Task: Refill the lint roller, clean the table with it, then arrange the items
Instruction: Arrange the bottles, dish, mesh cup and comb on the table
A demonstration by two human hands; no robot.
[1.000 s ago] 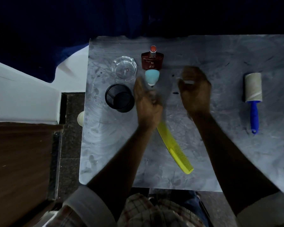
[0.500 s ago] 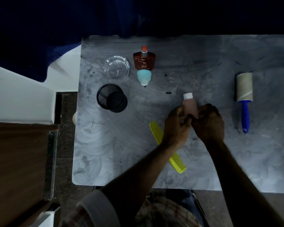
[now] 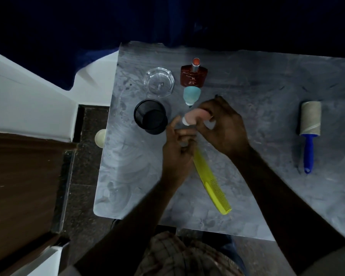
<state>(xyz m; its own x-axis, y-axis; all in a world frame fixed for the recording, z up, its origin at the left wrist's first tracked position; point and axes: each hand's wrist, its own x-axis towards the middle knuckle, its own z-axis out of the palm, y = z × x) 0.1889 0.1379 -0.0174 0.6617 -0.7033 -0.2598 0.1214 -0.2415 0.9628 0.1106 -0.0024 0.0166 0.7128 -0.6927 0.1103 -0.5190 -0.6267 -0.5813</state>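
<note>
the desk (image 3: 267, 80) is grey, marbled with paler swirls and smudges. the mesh cup (image 3: 147, 114) on it is black. just behind the cup the glass ashtray (image 3: 159, 82) is clear. behind and right of the cup the bottle (image 3: 193, 75) is reddish brown with a silver neck and an orange-red cap; the small bottle (image 3: 190, 94) nearer the cup is pale blue. just right of the cup the tube (image 3: 195, 117) is pale pink with a white cap. right of the cup and nearer the person the comb (image 3: 209, 184) is bright yellow. far right of the cup the lint roller (image 3: 310, 124) has a tan roll and a blue handle. the shirt (image 3: 183, 255) is checked brown and cream. left of the cup the floor (image 3: 84, 176) is dark speckled stone.
</note>
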